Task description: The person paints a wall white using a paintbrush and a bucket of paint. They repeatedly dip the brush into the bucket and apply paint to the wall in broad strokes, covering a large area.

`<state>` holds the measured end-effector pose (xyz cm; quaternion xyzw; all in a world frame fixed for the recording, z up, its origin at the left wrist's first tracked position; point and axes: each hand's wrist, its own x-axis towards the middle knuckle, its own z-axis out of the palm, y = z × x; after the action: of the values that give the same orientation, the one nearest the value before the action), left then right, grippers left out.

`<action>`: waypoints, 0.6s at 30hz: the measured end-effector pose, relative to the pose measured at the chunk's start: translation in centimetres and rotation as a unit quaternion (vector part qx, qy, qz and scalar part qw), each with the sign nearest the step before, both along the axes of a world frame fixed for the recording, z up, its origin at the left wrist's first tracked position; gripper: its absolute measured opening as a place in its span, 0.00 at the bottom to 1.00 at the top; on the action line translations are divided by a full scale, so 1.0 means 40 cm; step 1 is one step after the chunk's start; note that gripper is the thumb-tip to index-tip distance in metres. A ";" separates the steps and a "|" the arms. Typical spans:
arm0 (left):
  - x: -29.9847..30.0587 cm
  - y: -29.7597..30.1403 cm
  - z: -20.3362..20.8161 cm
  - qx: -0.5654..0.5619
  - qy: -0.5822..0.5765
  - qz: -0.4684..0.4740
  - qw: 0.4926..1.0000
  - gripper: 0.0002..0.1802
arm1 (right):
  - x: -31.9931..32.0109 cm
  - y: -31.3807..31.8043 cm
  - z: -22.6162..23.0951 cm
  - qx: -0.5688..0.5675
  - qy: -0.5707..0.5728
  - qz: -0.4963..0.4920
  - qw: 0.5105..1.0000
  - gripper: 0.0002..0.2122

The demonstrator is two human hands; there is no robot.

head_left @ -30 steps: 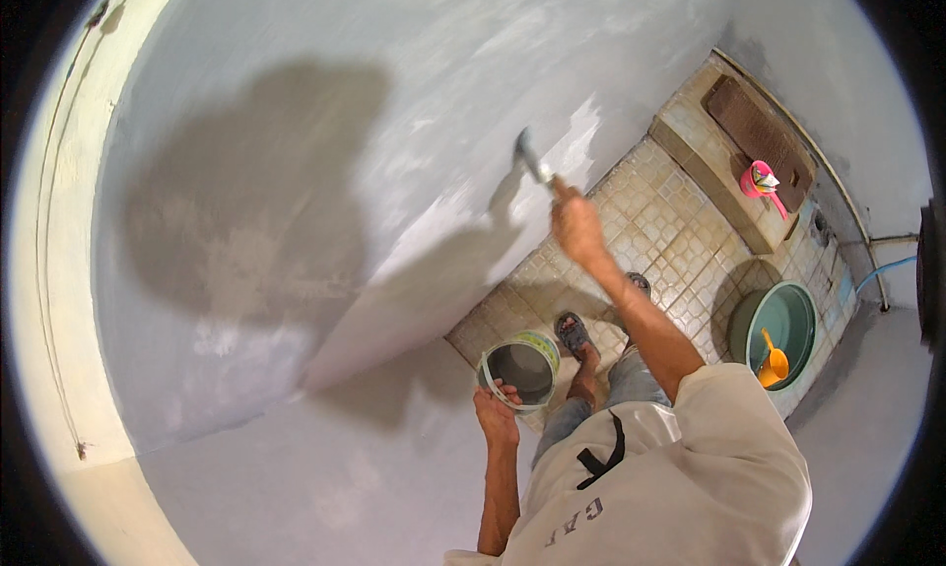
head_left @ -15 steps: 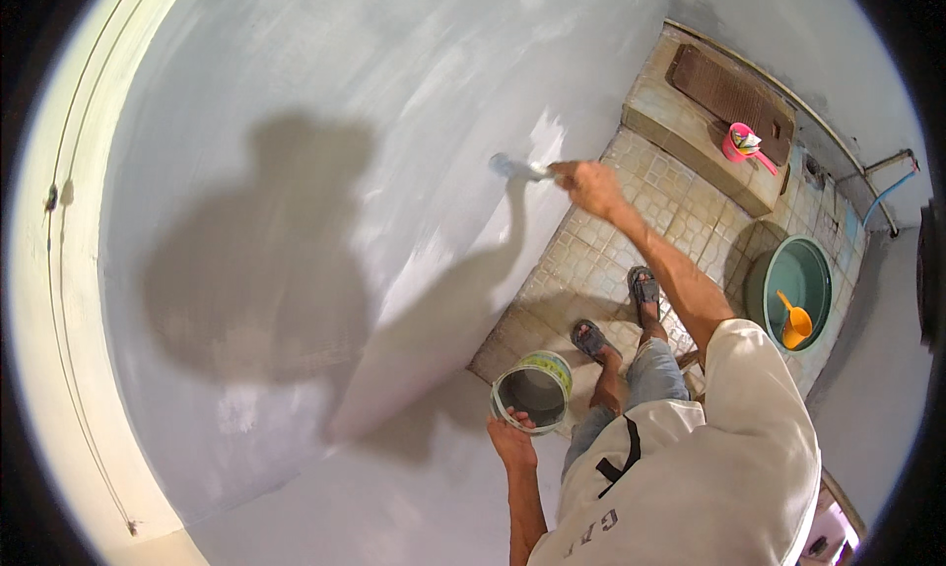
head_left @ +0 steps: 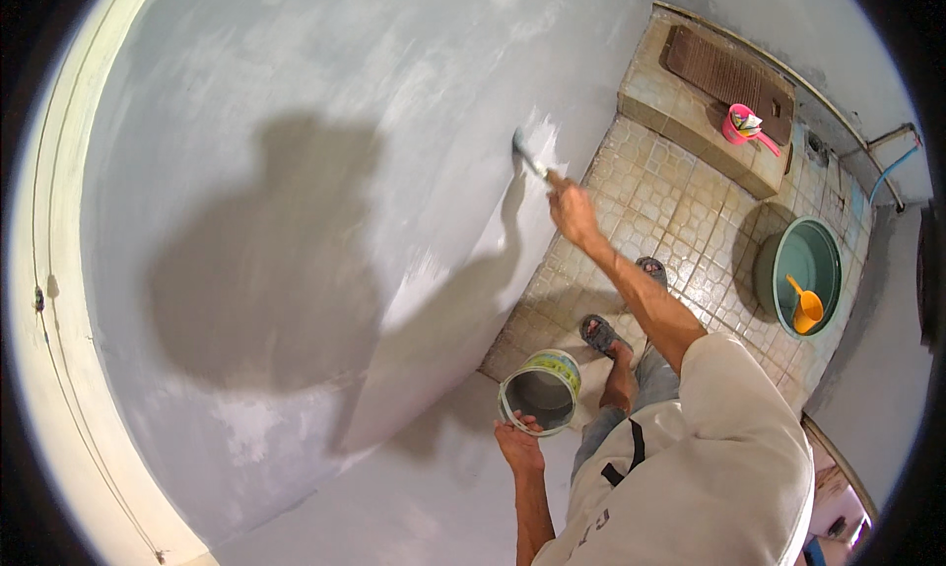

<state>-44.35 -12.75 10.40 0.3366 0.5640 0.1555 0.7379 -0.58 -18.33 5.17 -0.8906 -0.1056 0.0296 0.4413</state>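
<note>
My right hand (head_left: 572,209) is stretched out and shut on a paintbrush (head_left: 527,157), whose bristles touch the grey wall (head_left: 296,123) beside a lighter, whiter patch. My left hand (head_left: 519,441) grips the rim of a small round paint can (head_left: 539,391) with a green and yellow label, held low by my waist. The can's inside looks grey. My shadow falls large across the wall, with the arm's shadow running under the brush.
A tiled floor (head_left: 680,211) lies below, with my sandalled feet (head_left: 603,332) on it. A green basin (head_left: 806,270) holds an orange scoop (head_left: 806,308). A raised tiled step carries a brown mat (head_left: 724,73) and a pink dipper (head_left: 741,125). A blue hose (head_left: 887,172) runs at right.
My right hand has swept the brush leftward and a little down along the wall. The paint can has stayed in my left hand, and the view has tilted.
</note>
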 end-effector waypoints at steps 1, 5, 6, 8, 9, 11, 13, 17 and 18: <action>0.007 -0.002 0.006 0.002 0.006 0.005 1.000 0.28 | -0.036 0.002 -0.001 0.014 0.007 0.022 1.000 0.19; 0.005 0.005 0.000 -0.010 -0.007 0.001 1.000 0.28 | -0.114 -0.028 0.035 0.012 0.032 0.103 0.994 0.19; 0.010 0.001 0.007 -0.011 -0.009 0.004 1.000 0.27 | -0.111 -0.048 0.030 0.000 0.023 0.127 0.992 0.19; 0.019 -0.004 0.021 -0.006 -0.011 -0.002 1.000 0.27 | -0.085 -0.084 0.035 -0.051 0.009 0.149 0.987 0.19; 0.021 -0.007 0.027 -0.001 -0.011 -0.009 1.000 0.27 | -0.035 -0.100 0.048 -0.090 0.003 0.148 0.985 0.18; 0.022 -0.007 0.027 0.001 -0.006 -0.012 1.000 0.28 | 0.076 -0.132 0.026 -0.117 -0.008 0.139 0.983 0.18; 0.022 -0.003 0.022 -0.006 0.002 0.000 1.000 0.28 | 0.194 -0.166 -0.030 -0.099 -0.026 0.116 0.988 0.17; 0.021 -0.006 0.024 -0.003 0.002 -0.014 1.000 0.28 | 0.316 -0.233 -0.015 -0.093 -0.048 0.039 0.994 0.17; 0.012 -0.006 0.023 -0.003 -0.003 -0.016 1.000 0.28 | 0.324 -0.230 -0.013 -0.100 -0.034 0.022 0.994 0.17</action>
<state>-43.88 -13.00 11.31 0.3425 0.5571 0.1431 0.7429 12.37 -27.52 4.64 -0.9281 -0.1371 0.0192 0.3456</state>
